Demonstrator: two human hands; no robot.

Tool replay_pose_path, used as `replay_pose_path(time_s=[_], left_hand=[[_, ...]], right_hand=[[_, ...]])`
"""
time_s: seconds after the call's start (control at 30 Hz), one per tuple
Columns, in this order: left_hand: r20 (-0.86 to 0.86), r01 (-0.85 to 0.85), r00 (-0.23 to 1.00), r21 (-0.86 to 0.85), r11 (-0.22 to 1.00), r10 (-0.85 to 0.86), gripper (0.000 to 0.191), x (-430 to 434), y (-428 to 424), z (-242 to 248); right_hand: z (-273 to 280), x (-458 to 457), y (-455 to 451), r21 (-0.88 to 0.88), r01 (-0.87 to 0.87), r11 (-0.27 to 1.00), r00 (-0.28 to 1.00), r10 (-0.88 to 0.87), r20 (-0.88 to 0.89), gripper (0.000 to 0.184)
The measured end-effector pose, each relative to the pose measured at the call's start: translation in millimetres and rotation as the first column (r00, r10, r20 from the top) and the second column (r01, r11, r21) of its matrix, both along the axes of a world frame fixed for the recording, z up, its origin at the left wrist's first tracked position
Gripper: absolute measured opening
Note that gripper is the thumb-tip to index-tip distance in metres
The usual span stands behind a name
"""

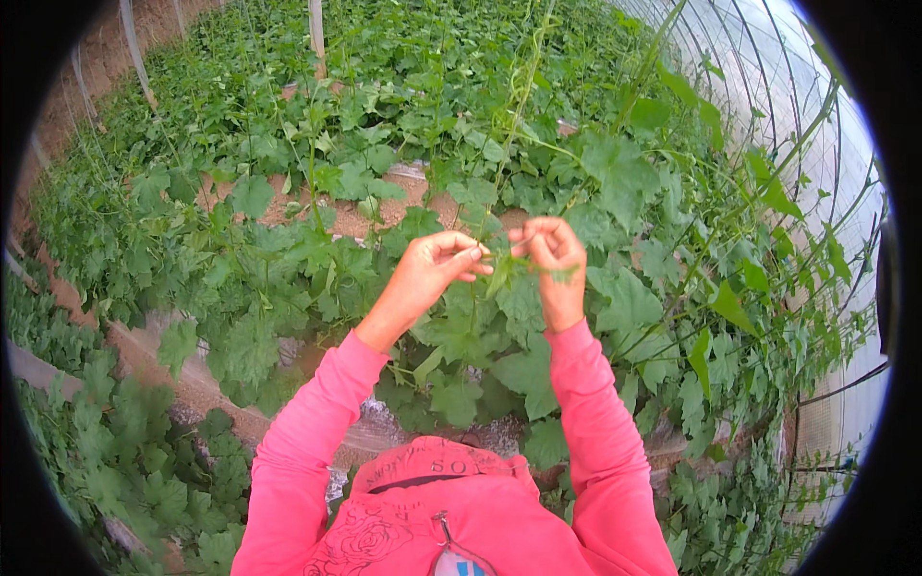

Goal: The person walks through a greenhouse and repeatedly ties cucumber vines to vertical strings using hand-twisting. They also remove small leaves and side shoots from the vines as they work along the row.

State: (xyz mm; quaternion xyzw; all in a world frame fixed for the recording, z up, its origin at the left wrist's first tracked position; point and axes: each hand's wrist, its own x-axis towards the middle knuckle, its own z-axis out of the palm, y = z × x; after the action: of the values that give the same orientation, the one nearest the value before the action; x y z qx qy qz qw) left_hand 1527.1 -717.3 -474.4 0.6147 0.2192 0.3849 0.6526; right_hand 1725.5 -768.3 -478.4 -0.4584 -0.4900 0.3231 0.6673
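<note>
Near the middle of the head view, my left hand (443,263) pinches a thin green vine shoot (502,268) between thumb and fingertips. Just to its right, my right hand (555,252) is raised with curled fingers, the thumb and index finger brought together at the same shoot. A thin strand seems to run from these fingers, but blur hides what it is. Lobed green leaves (468,338) of the climbing plant hang below both hands. Above them, a bundle of pale twisted tendrils (515,115) rises along an upright line.
Dense leafy vines (288,266) surround me, with bare soil (353,219) showing between rows. Pale posts (317,36) stand at the upper left. Long climbing stems (727,209) cross the right side, before the greenhouse's ribbed plastic wall (814,93). Plastic film (209,389) edges the row at lower left.
</note>
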Motion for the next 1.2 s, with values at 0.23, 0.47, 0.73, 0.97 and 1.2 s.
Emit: replay_pose_path(time_s=[0.23,0.47,0.73,0.97,1.2], left_hand=[[-0.011,0.037,0.999,-0.060,0.998,-0.038,0.023,-12,2,5],[-0.005,0.006,1.000,-0.069,0.998,-0.006,0.019,-23,16,-3],[-0.039,-0.028,0.999,-0.087,0.996,0.024,0.019,-23,27,-17],[-0.122,-0.231,0.964,0.046,0.972,0.235,0.019,-20,74,-12],[0.221,-0.529,0.847,0.272,0.804,0.483,0.030,-6,155,28]], right_hand=[[35,-32,10,-0.056,-0.309,0.949,0.933,0.314,0.174,0.012],[22,-35,5,-0.131,-0.327,0.936,0.941,0.335,0.047,0.008],[-45,-64,15,-0.102,-0.119,0.988,0.990,0.111,-0.082,0.019],[-106,-58,-2,-0.207,0.004,0.978,0.996,-0.023,-0.091,0.014],[-115,47,-5,-0.295,0.319,0.901,0.944,-0.331,0.012,0.029]])
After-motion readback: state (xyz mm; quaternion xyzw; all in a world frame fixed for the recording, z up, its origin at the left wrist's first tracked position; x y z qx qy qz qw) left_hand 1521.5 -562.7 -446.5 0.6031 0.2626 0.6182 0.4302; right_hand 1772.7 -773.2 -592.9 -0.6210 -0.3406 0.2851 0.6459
